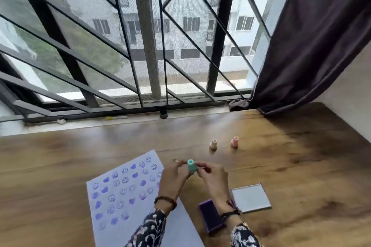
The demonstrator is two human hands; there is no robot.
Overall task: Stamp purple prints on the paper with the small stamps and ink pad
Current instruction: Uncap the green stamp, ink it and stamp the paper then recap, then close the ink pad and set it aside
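Observation:
A small teal stamp [191,166] is held upright above the table between both hands. My left hand [174,178] pinches it from the left and my right hand [213,178] from the right. Under and left of the hands lies the white paper [112,196], covered with several purple heart and smiley prints. The open purple ink pad [211,215] sits just below my right wrist, and its grey lid [251,197] lies to the right of it. A beige stamp [213,145] and a pink stamp [234,142] stand farther back on the table.
The wooden table [301,176] runs back to a window sill [120,121] under a barred window. A dark curtain [313,46] hangs at the back right, touching the table's far corner. A wall [353,90] borders the right side.

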